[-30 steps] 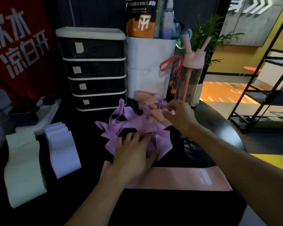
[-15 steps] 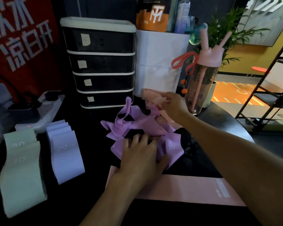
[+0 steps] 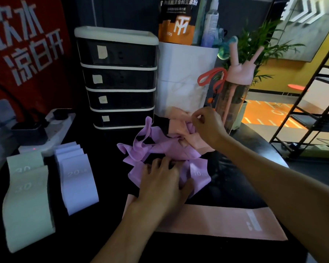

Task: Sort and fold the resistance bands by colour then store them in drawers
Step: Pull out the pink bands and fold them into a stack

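A tangle of purple bands (image 3: 160, 147) lies mid-table with crumpled pink bands (image 3: 180, 122) behind it. My left hand (image 3: 162, 183) presses flat on the purple tangle. My right hand (image 3: 207, 126) pinches a pink band at the back of the pile. One pink band (image 3: 226, 223) lies flat near the front edge. Folded green bands (image 3: 27, 196) and lavender bands (image 3: 76, 175) lie side by side at the left. The black drawer unit (image 3: 118, 78) stands at the back, all its drawers shut.
A white bag (image 3: 186, 78) with packets stands right of the drawers, and a pink-lidded bottle (image 3: 234, 99) stands beside my right hand. A power strip with a plug (image 3: 46, 126) sits at the back left. A black shelf rack (image 3: 311, 111) stands off the table, right.
My right hand has reached further back onto the pink bands and closed its fingertips on one. My left hand has stayed pressed on the purple tangle.
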Motion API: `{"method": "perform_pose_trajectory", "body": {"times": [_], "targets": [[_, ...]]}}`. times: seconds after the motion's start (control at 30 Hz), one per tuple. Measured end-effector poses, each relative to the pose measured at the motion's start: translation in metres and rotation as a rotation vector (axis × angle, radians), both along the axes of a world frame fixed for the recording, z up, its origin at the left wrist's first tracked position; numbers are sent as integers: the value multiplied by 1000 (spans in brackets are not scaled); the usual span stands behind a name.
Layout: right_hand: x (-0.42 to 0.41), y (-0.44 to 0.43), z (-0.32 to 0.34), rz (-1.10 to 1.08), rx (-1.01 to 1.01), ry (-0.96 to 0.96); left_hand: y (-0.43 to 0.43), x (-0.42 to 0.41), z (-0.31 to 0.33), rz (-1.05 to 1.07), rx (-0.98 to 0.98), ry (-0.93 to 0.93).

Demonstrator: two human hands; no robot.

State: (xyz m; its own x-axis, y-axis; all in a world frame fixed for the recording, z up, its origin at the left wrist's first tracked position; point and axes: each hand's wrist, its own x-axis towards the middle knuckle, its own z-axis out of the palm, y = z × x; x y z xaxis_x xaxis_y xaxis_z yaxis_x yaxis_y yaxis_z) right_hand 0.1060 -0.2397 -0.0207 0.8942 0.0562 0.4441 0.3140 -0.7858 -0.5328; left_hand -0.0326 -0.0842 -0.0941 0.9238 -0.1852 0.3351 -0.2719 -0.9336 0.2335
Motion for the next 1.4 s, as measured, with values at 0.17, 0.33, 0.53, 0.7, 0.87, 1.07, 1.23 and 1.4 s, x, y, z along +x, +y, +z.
{"method": "perform_pose_trajectory", "body": {"times": [0.17,0.33,0.53,0.7,0.87,1.07,1.23,1.4], "targets": [[-27,-8,25,60,171,-41,-1,-3,15,7,-49,-24],[-63,-9,65,134,280,-103,3,-4,33,-119,-367,-121],[-100,-13,102,219,360,-156,-1,-4,81,-182,-767,-227],[-120,-16,122,228,416,-168,0,0,136,-202,-869,-228],[-137,-13,138,267,553,-166,-4,-13,174,-349,-867,-236],[-148,-6,143,397,591,-58,-5,-22,193,-411,-998,-162],[-155,-7,141,492,546,-40,0,-24,194,-375,-1149,-182],[-153,-7,135,354,552,-104,1,-23,196,-353,-1179,-193]]}}
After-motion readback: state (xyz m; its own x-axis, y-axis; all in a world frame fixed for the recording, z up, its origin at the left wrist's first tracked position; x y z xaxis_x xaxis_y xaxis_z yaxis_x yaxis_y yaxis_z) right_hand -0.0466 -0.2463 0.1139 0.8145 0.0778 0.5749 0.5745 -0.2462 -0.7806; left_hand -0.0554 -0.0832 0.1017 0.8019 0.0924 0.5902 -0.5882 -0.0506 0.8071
